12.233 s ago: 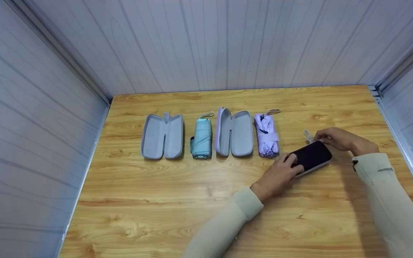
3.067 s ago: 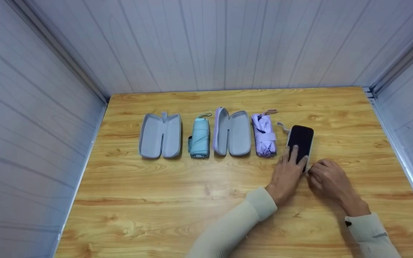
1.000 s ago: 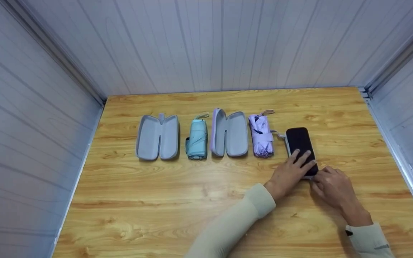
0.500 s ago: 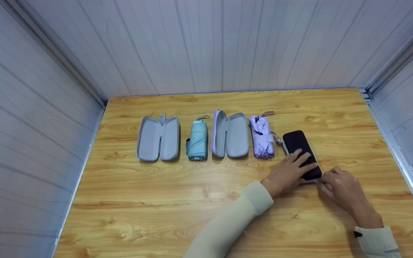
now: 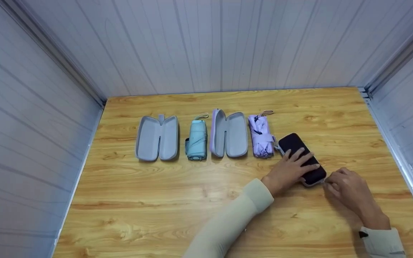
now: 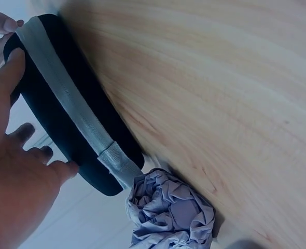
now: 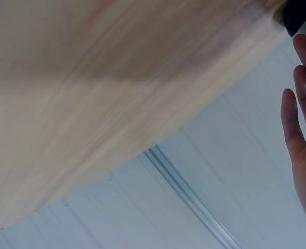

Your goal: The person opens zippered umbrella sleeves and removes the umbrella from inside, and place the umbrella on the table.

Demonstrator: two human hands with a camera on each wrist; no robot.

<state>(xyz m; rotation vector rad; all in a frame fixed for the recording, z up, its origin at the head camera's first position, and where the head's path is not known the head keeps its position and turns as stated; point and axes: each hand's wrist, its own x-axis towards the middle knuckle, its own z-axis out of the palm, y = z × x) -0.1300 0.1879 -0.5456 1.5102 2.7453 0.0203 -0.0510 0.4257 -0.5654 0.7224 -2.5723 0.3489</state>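
A black zip case with a pale grey zipper band lies slantwise on the table, its sides together. My left hand rests on its top with spread fingers, pressing it down. At the case's near right corner, the right hand has thumb and forefinger curled together on the zipper pull, mostly hidden by the fingertips. In the right wrist view only the case's dark corner shows beside the fingers. The case's far end, with its grey loop, lies close against a folded lilac umbrella.
To the left, in a row, stand an unfolded lilac case with grey lining, a folded light-blue umbrella and another unfolded grey-lined case. Panelled walls enclose the wooden table at the back and sides.
The black case has turned counterclockwise, its far end swinging left toward the lilac umbrella. The right hand has moved from the far corner round to the near corner, then slightly right with it.
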